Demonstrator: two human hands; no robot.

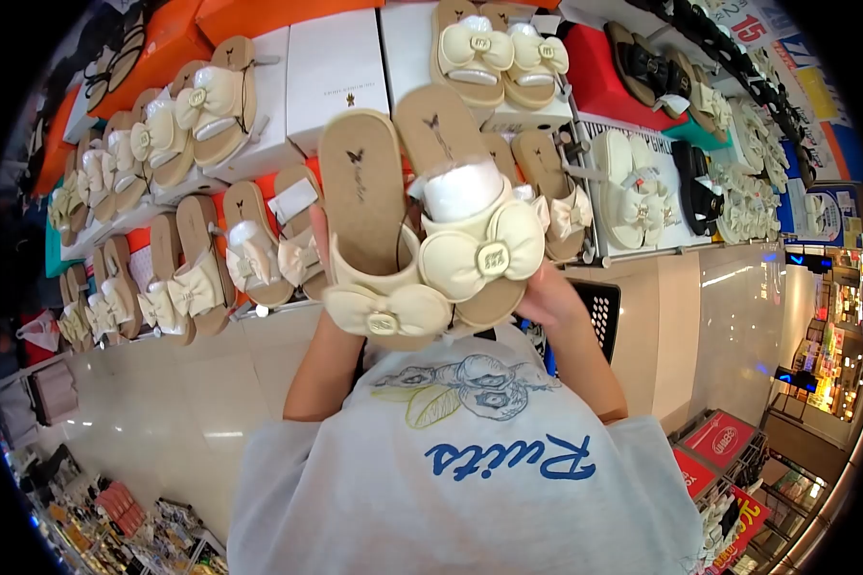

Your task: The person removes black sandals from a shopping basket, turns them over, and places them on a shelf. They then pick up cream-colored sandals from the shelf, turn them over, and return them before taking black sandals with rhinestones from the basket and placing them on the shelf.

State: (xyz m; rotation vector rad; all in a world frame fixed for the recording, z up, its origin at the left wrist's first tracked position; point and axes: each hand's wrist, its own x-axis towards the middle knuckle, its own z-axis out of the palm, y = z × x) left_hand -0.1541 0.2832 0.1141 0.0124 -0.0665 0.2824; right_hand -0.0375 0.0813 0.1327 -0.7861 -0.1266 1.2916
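A pair of cream slide sandals is held up in front of my chest, soles down and toes toward me. My left hand grips the left sandal at its outer edge, mostly hidden behind it. Around the right sandal my right hand is closed near the toe, with its fingers partly under the sole. Each sandal has a tan insole with a butterfly mark and a puffy bow with a square emblem. White stuffing fills the right sandal's strap; the left one shows none.
Display shelves ahead carry rows of similar bow sandals and white shoe boxes. White sandals stand at the right shelf end, by metal rail ends. A black perforated basket is beyond my right forearm. Red signs stand at lower right.
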